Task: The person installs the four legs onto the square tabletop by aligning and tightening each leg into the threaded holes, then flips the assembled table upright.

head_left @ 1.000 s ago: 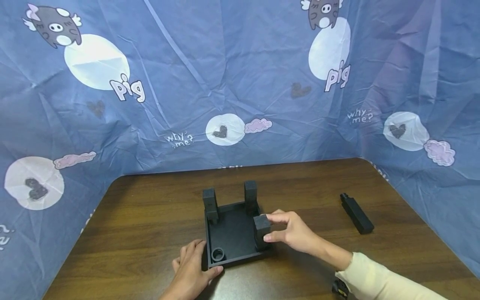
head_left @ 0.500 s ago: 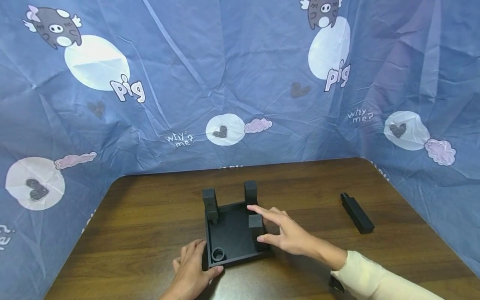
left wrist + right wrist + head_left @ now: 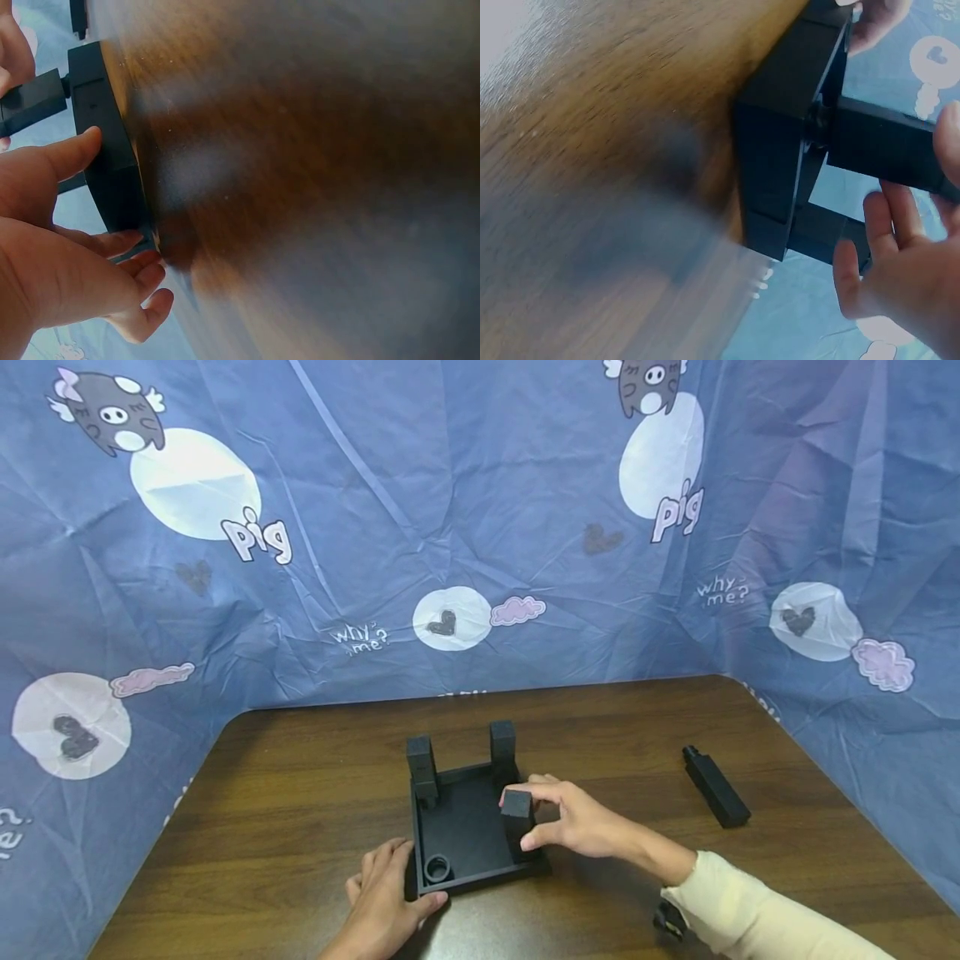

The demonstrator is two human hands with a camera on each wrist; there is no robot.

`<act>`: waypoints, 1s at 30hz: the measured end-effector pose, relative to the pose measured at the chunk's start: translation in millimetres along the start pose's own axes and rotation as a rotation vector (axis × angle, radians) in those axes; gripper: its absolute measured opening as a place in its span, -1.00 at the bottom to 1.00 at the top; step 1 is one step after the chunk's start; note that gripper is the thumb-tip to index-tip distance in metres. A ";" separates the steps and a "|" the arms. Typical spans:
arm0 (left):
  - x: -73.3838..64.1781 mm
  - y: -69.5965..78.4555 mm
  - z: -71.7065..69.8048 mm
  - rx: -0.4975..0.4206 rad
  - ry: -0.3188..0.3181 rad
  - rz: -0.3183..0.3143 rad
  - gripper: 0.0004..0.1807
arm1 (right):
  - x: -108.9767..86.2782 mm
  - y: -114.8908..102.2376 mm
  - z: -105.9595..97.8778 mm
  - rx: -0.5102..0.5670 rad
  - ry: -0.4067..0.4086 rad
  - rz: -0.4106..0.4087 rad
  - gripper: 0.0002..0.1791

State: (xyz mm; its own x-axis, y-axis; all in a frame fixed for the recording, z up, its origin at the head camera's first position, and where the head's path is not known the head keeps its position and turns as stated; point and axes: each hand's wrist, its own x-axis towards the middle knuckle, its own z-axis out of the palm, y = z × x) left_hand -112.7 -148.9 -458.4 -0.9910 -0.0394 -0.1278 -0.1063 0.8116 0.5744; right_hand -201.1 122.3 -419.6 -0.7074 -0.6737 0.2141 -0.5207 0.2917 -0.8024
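Note:
A black square tabletop (image 3: 461, 827) with a raised rim lies upside down on the wooden table. Two square black legs, a far left leg (image 3: 420, 760) and a far right leg (image 3: 502, 743), stand in its back corners. At the near right corner my right hand (image 3: 577, 818) holds a third leg (image 3: 517, 806) between thumb and fingers. In the right wrist view a narrow gap with a dark threaded neck (image 3: 817, 124) shows between this leg and the tabletop. My left hand (image 3: 382, 893) grips the near left corner, beside an unfilled round socket (image 3: 437, 869).
A loose black leg (image 3: 716, 789) with a threaded end lies on the wooden table (image 3: 315, 777) at the right. Behind the table hangs a blue printed cloth (image 3: 450, 527). A small dark object (image 3: 669, 920) shows by the right sleeve.
My right hand's fingers straightened off the near right leg, then curled round it again. The leg's top has shifted and turned slightly. My left hand stays at its corner.

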 end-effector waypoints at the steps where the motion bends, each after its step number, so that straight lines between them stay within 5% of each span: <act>1: 0.2 -0.1 -0.2 -0.002 -0.003 -0.001 -0.13 | -0.1 0.2 0.6 -0.029 0.027 0.011 -0.41; 6: 0.7 -0.4 -1.2 -0.009 -0.019 -0.007 -0.12 | -0.5 -0.6 5.8 -0.146 0.152 0.108 -0.45; 10: 0.4 -0.9 -0.9 -0.012 -0.014 -0.001 -0.12 | -0.5 -2.7 7.5 -0.162 0.177 0.171 -0.42; 17: -0.5 -1.3 -0.5 -0.009 -0.002 0.013 -0.12 | 1.2 -12.1 -15.2 -0.113 -0.021 0.058 -0.20; 23: -1.2 -2.2 0.3 -0.009 0.016 0.026 -0.14 | 6.2 -24.0 -37.0 -0.047 -0.187 0.020 -0.24; 27: -0.2 -2.2 0.5 -0.004 0.003 0.012 -0.13 | 8.8 -24.6 -33.8 -0.043 -0.230 0.000 -0.36; 30: 1.2 -2.0 -0.1 -0.007 -0.017 -0.002 -0.12 | 9.9 -23.5 -27.9 -0.048 -0.191 0.003 -0.45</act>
State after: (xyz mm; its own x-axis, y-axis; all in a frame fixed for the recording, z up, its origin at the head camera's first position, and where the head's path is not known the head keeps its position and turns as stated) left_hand -113.7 -150.6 -459.7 -0.9893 -0.0308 -0.1426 -0.1087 0.8076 0.5796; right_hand -209.2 127.7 -383.1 -0.6076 -0.7881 0.0988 -0.5442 0.3224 -0.7745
